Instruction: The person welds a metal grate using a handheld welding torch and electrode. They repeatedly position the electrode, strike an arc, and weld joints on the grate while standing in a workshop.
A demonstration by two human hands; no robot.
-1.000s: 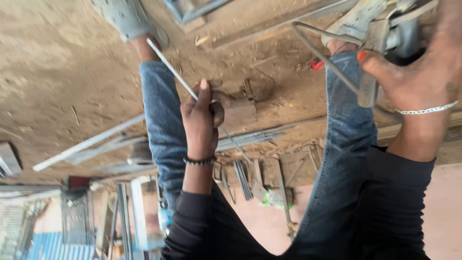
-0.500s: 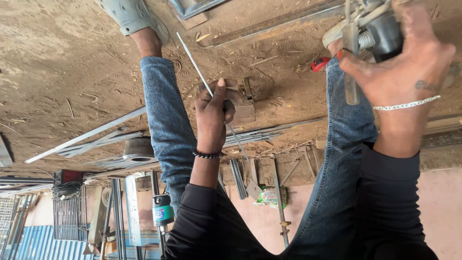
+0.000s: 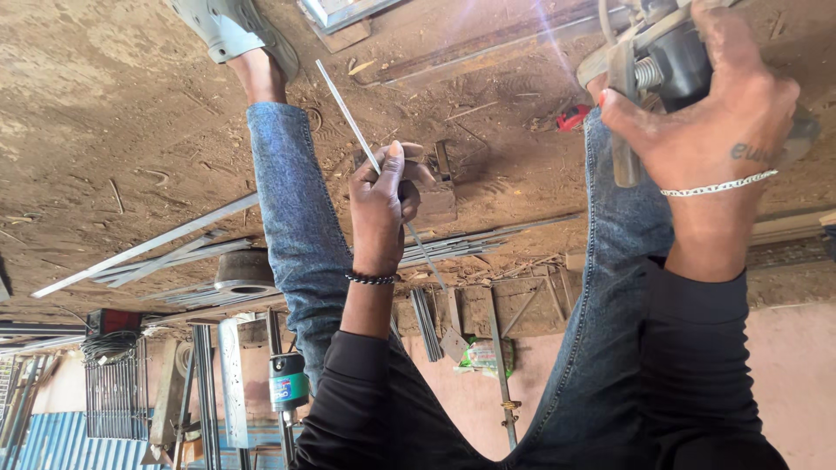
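Left hand [image 3: 380, 204]: closed around a thin metal rod [image 3: 348, 109], fingers wrapped, wrist bearing a dark beaded bracelet [image 3: 371, 278]. Right hand [image 3: 714, 113]: clamped over a power tool [image 3: 670, 61] with a dark body and a metal spring, wrist bearing a silver chain bracelet [image 3: 718, 185].

Thin metal rod: straight, pale grey, running from the sandal side through the left fist and out toward the wall; held above the dirt floor [image 3: 104, 130], between the two jeans-clad legs [image 3: 292, 218].

Beside the left hand: a small metal block [image 3: 435, 196] on the floor. Nearby: a grey sandal [image 3: 222, 30], a red object [image 3: 573, 117], long steel strips [image 3: 148, 244] lying along the floor's edge by the wall.
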